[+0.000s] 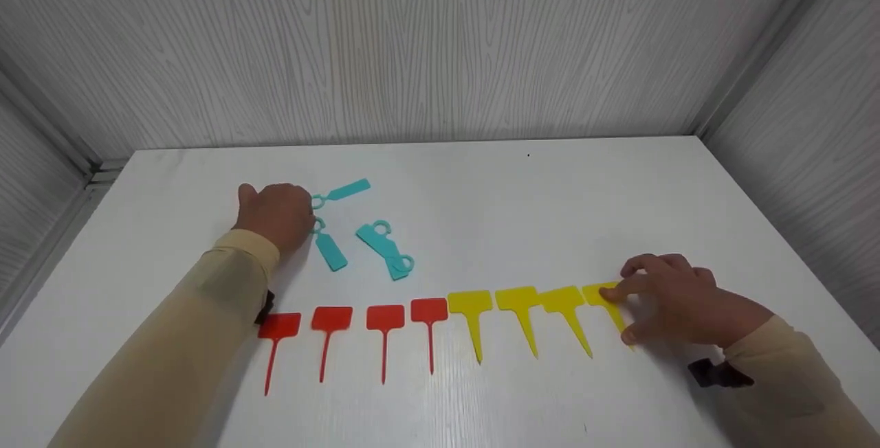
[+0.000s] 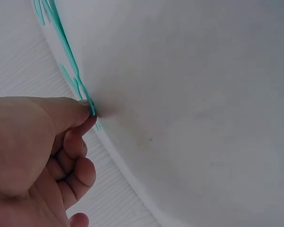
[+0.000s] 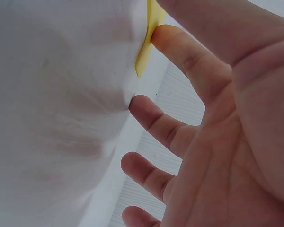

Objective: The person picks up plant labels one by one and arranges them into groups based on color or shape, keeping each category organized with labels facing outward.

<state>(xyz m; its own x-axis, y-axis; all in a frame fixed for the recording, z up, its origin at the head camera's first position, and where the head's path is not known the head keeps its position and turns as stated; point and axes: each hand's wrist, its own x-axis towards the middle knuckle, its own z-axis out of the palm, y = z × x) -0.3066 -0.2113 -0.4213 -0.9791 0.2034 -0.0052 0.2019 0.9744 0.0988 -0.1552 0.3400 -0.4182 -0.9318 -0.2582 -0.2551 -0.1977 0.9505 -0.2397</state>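
My left hand [image 1: 276, 214] is over a group of teal tags with ring ends. In the left wrist view, its thumb and forefinger pinch the end of a teal tag [image 2: 68, 56], and the other fingers curl loosely beneath. My right hand [image 1: 677, 300] is at the right end of a row of yellow T-shaped plant labels. Its forefinger rests on the head of the last yellow plant label [image 1: 595, 295], while the thumb is by that label's pointed stem. The right wrist view has the remaining fingers spread, with a fingertip on the yellow label [image 3: 143, 59].
Overlapping teal tags [image 1: 377, 242] lie right of the left hand. Several red plant labels [image 1: 385, 317] continue the row leftward from the yellow plant labels [image 1: 519, 298]. A white table [image 1: 550, 221] carries everything, with a wood-grain panel [image 1: 440, 49] behind.
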